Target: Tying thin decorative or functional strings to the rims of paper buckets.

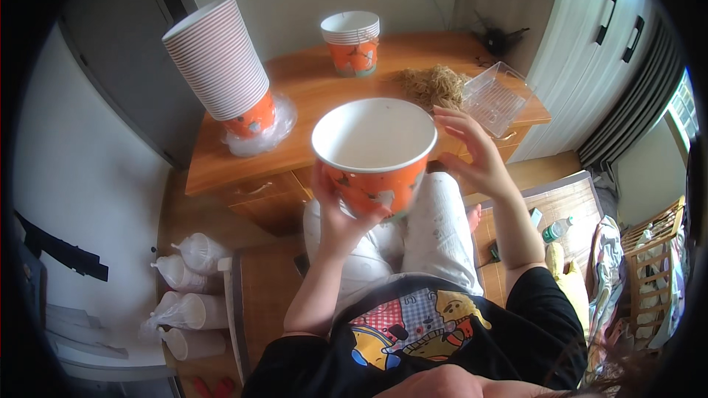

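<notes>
A large orange paper tub (380,184) with a white rim and white inside is held above my lap, its mouth tilted up toward me. My left hand (343,217) grips it from the left and below, thumb across its front. Beside the tub's right rim is my right hand (476,155), fingers spread and curved; whether a fingertip touches the rim I cannot tell. Nothing shows inside the tub.
On the wooden desk (295,96) stand a tall leaning stack of tubs (217,59) in crumpled plastic, a shorter stack (354,40), a heap of shredded brown paper (435,87) and a clear plastic box (498,99). Bagged white tubs (199,309) lie at lower left; a bottle (558,228) lies right.
</notes>
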Demonstrator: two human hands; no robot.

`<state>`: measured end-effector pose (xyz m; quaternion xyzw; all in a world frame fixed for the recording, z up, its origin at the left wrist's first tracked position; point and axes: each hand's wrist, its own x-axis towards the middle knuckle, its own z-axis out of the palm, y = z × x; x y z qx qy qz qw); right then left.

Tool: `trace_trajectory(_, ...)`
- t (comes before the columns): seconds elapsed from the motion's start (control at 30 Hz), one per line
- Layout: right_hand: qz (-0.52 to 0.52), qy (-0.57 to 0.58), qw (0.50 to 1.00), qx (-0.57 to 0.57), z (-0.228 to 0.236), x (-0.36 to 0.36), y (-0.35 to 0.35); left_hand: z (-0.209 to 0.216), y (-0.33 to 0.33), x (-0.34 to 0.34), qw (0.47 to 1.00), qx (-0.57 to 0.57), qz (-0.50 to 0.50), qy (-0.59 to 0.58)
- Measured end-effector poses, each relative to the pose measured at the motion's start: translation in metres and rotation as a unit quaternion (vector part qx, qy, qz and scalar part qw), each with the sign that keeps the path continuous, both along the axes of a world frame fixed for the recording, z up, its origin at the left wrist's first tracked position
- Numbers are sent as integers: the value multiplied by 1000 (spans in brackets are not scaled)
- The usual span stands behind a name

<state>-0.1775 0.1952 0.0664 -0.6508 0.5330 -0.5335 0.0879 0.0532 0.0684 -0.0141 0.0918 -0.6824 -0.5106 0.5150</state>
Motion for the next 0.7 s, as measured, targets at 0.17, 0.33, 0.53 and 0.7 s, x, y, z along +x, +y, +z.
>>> trace_trajectory(0.17, -139, -35, 989, -36, -47, -22, -22, -22, -31, -34, 981, -86, 174, 8)
trace_trajectory(0.33, -294, -38, 955, 20, -80, -67, -35, -33, -61, -73, 968, -120, 218, 10)
trace_trajectory(0.53, -363, -2, 927, 92, -90, -85, -51, -47, -84, -103, 961, -138, 238, 2)
trace_trajectory(0.7, -420, 18, 900, 120, -94, -94, -64, -58, -90, -118, 971, -115, 209, 25)
